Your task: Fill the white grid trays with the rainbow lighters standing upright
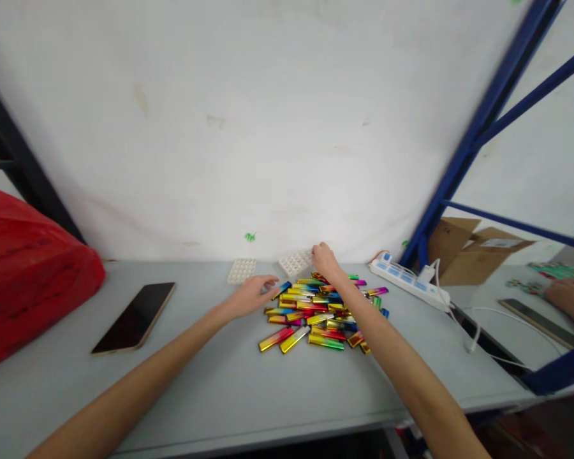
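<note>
A pile of shiny multicoloured lighter-like pieces [310, 307] lies on the grey table in the middle. My left hand [256, 294] is at the pile's left edge, its fingers curved around the end of a blue and gold piece [281, 291]. Behind the pile, my right hand [324, 257] is closed at the right edge of a white gridded tray [296, 262], which looks tilted. A second white gridded tray [242, 271] lies flat to the left, behind my left hand.
A phone [136, 317] and a red plastic bag [33, 274] are on the left. To the right are a power strip [409, 280] with cables, a blue frame post [463, 153], a cardboard box [473, 255] and another person's hands [571, 299].
</note>
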### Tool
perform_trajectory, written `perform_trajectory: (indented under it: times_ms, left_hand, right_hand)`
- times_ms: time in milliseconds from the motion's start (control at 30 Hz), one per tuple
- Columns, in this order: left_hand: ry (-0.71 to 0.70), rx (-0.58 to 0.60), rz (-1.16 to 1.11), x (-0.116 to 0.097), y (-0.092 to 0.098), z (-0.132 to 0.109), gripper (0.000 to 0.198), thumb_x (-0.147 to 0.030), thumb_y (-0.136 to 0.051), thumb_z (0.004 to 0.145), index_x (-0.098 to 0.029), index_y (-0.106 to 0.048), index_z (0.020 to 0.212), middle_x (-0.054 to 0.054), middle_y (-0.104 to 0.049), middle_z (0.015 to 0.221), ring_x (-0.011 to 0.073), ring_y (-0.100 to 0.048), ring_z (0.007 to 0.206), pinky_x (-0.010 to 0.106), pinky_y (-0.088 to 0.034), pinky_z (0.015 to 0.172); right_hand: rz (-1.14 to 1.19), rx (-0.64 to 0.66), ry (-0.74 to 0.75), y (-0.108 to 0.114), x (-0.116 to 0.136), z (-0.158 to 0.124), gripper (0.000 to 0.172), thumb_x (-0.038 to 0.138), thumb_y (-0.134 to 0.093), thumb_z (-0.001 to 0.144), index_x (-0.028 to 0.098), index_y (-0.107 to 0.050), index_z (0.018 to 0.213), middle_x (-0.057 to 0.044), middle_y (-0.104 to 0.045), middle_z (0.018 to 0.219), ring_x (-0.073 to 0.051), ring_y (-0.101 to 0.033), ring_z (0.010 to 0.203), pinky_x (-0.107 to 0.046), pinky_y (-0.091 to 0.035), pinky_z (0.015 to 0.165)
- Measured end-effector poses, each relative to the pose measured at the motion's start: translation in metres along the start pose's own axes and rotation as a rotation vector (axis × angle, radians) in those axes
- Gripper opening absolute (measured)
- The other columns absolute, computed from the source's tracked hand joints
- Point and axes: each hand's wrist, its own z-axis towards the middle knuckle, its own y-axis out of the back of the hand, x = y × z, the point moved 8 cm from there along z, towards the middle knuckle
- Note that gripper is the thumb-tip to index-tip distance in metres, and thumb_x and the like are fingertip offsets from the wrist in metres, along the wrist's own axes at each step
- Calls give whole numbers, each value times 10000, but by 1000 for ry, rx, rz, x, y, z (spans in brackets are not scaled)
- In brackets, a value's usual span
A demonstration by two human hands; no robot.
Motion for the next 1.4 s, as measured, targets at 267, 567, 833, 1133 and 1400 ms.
perform_trajectory:
  times_ms: [267,567,833,1133,1400]
  left_hand:
    - [-9,-286,59,-6,15,41,940,-571,-782,818,-140,-396,1559,229,-457,1579,400,-442,1490,525,-373,1240]
    - [40,-210,-74,-16,58,-16,845,-628,-810,725,-175,-568,1397,145,-663,1388,354,-662,1238,471,-561,1068]
    - [228,86,66,37,84,-127,776,-714,-800,699,-308,-686,1350,81,-694,1339,361,-705,1144,449,-614,980]
    - [114,239,173,23,50,-90,785,-636,-824,688,-248,-681,1355,98,-672,1291,334,-679,1167,393,-553,1041]
    - [26,335,253,5,34,-52,717,-623,-792,698,-202,-649,1261,120,-675,1248,336,-662,1154,391,-530,1006]
  right_hand:
    - [87,-72,80,9,20,-5,282,102,-492,993,110,-758,1085,-178,-752,1093,-258,-670,1139,-354,-485,1037]
    - [400,-97,320,34,7,-54,291,275,-540,1048,185,-732,1246,-90,-784,1137,-193,-753,985,-316,-570,927]
    - [294,75,454,22,-50,-87,383,342,-517,1069,187,-677,1381,-140,-692,1375,-269,-638,1286,-430,-459,1158]
    - [295,164,508,15,-41,-99,171,266,-655,993,188,-775,1087,-124,-693,1189,-248,-664,1108,-398,-512,1045]
    - [383,74,493,16,-42,-97,151,286,-582,1027,186,-676,1092,-124,-685,1171,-239,-645,1109,-410,-518,1031]
